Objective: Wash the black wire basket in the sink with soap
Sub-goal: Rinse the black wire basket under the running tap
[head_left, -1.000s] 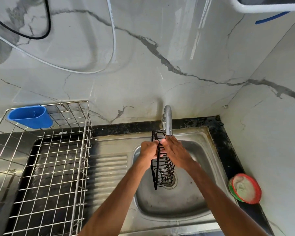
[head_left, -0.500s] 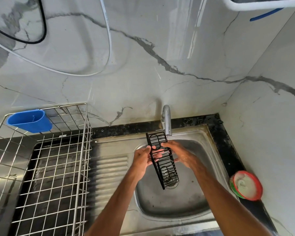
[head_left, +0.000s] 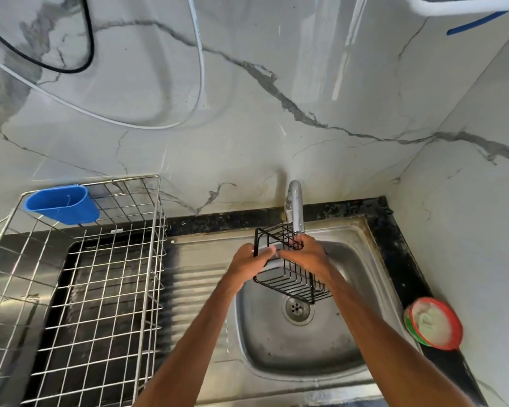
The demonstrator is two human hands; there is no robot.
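Head view | black wire basket (head_left: 292, 279) held over stainless steel sink (head_left: 276, 351), just below curved chrome tap (head_left: 295, 204) | left hand (head_left: 247, 263) curled round its left rim | right hand (head_left: 307, 257) grasping its right side.

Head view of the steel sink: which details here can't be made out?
Chrome tap, head view: below its mouth the black wire basket and right hand block the view, so running water cannot be told.
Right hand's fingertips: lost among the basket wires, so grip or rub is unclear.
Basket's middle: covered by the left hand.
Red-rimmed round tub: whitish contents blurred.
White-edged object: cut off by the top edge.
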